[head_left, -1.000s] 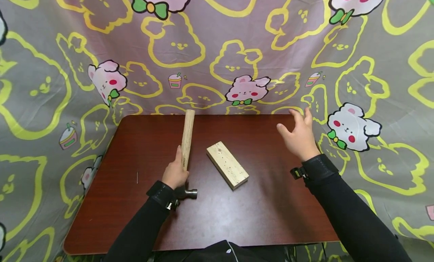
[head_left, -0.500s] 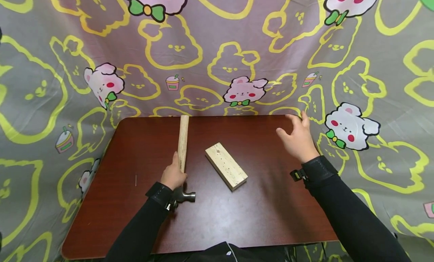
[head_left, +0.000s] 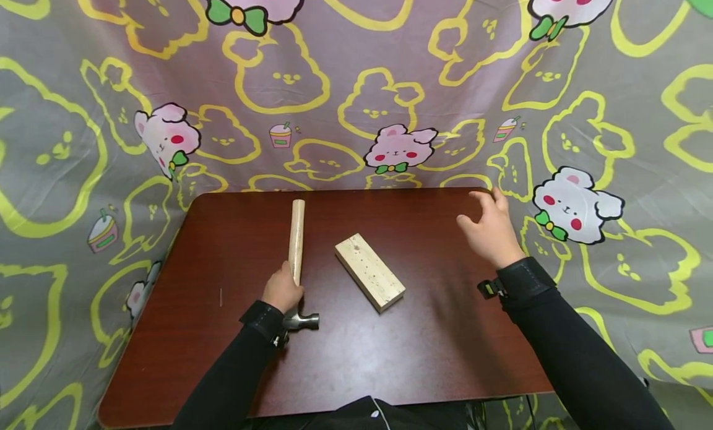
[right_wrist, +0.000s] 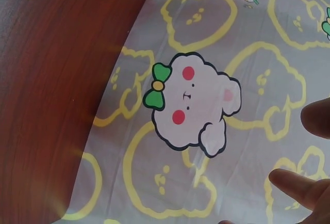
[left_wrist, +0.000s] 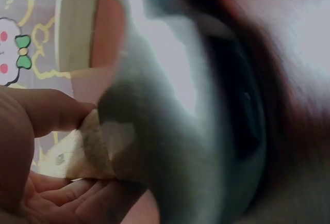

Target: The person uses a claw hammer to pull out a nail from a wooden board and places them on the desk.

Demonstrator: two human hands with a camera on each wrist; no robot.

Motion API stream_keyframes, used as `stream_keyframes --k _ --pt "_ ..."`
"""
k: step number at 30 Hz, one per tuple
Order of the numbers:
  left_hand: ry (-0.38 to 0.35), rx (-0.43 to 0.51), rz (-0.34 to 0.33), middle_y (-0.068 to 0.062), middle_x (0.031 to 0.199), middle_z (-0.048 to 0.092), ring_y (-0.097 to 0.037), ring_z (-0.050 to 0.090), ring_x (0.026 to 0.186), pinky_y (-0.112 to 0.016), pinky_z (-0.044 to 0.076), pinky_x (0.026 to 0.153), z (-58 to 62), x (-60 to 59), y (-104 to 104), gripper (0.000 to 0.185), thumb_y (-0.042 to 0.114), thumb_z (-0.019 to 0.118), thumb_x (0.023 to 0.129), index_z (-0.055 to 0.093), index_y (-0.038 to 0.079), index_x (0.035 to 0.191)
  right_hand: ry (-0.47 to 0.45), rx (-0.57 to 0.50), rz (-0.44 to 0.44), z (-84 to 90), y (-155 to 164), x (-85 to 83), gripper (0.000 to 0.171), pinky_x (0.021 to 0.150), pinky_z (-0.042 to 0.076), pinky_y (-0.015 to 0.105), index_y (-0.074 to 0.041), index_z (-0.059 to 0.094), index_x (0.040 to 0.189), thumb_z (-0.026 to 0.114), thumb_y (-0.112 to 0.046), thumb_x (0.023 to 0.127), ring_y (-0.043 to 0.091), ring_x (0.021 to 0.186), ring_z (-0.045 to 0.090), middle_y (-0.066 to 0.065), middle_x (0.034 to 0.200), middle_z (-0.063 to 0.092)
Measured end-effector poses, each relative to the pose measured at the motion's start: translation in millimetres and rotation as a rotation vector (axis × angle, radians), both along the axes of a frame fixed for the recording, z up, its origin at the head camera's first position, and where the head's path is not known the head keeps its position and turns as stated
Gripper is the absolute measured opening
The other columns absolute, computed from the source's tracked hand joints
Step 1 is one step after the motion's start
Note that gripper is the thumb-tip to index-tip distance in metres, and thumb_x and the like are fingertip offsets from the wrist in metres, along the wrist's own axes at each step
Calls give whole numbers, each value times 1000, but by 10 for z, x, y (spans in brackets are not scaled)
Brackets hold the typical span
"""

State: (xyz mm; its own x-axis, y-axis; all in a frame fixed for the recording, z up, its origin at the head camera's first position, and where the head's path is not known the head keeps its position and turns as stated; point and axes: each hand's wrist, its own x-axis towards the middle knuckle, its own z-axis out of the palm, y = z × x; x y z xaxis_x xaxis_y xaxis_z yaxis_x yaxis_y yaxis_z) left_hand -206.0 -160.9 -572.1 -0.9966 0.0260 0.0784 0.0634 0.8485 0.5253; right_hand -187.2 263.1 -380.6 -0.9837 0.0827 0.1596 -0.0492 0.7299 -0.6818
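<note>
On the dark reddish-brown wooden desk [head_left: 356, 362] lie one hammer with a pale wooden handle and grey steel head [head_left: 296, 244] and, just to its right, one pale rectangular wooden block [head_left: 370, 279]. Left hand [head_left: 281, 290] has its grip curled round the hammer's handle just above the head, which rests on the desk. Right hand [head_left: 490, 231] hovers over the far right corner, grip wide and empty, before one cartoon-rabbit printed grey cloth [head_left: 356, 96].

We see a dark red-brown bench [head_left: 390, 356] mid-frame. On it lie a pale wood block [head_left: 370, 271] at centre, a wooden-handled hammer [head_left: 295, 257] to its left, and a small nail [head_left: 220, 297] far left.
</note>
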Motion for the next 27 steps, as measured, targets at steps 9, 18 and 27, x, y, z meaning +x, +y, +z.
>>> stream_keyframes --k 9,18,27 --pt "35 -112 6 -19 71 55 -42 62 66 -53 52 61 -70 -16 33 27 6 68 73 56 -12 89 23 -14 -40 -11 61 46 56 103 26 69 1 40 147 54 -22 98 50 143 16 22 162 4" --pt "-10 -134 17 -17 73 53 -40 62 66 -52 53 61 -54 -1 64 28 8 68 77 57 -14 91 45 -35 -46 -32 96 94 51 102 29 68 3 45 144 52 -15 97 48 143 16 20 162 7" --pt "18 -175 11 -14 71 50 -36 59 61 -50 51 56 -57 16 42 19 9 68 81 62 -10 83 86 -31 -48 -98 99 96 45 101 31 66 3 52 137 52 -11 94 46 143 20 21 160 16"
